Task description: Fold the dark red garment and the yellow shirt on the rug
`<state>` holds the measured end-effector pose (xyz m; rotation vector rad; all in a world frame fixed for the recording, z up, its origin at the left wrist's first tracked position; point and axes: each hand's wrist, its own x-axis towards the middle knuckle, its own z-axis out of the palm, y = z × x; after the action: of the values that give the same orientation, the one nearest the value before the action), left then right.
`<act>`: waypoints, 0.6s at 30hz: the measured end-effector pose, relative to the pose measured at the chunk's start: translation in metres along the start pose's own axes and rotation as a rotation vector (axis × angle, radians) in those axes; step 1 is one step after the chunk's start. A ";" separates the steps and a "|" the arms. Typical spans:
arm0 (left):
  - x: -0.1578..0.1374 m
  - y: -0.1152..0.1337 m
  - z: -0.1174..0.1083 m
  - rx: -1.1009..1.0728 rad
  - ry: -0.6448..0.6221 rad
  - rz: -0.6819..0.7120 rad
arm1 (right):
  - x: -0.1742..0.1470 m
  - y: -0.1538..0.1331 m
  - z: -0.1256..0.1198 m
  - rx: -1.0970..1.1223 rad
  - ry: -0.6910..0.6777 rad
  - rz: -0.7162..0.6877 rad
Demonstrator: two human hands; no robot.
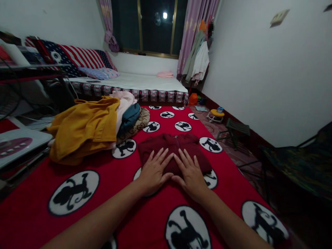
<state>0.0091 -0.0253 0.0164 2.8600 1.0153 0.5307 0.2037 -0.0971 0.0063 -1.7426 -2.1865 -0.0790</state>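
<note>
- On the red blanket (140, 221), a maroon garment (174, 142) lies folded into a rough rectangle, its collar at the far edge.
- My left hand (155, 171) and right hand (191, 174) rest flat on it, fingers spread.
- At the blanket's left, the print on a tan cloth (141, 122) is too blurred to read.

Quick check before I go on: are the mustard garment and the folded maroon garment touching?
Apart. The head view shows red blanket between the mustard garment and the folded maroon garment.
</note>
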 end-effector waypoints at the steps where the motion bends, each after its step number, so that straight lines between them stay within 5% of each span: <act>1: -0.006 -0.002 0.006 0.000 -0.044 0.024 | -0.005 0.001 0.002 -0.022 -0.013 -0.017; 5: -0.042 -0.023 0.008 -0.028 -0.134 -0.013 | -0.029 0.022 -0.002 0.010 0.012 0.019; 9: -0.063 -0.043 -0.019 -0.180 -0.157 -0.144 | -0.036 0.049 -0.018 0.150 0.146 0.127; 14: -0.037 -0.072 -0.049 -0.265 -0.029 -0.432 | 0.000 0.085 -0.036 0.129 0.204 0.339; 18: 0.004 -0.098 -0.048 -0.125 -0.034 -0.623 | 0.040 0.107 -0.037 0.050 0.050 0.522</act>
<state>-0.0629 0.0507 0.0459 2.2528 1.6886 0.4590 0.3069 -0.0433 0.0352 -2.1908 -1.6197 0.0587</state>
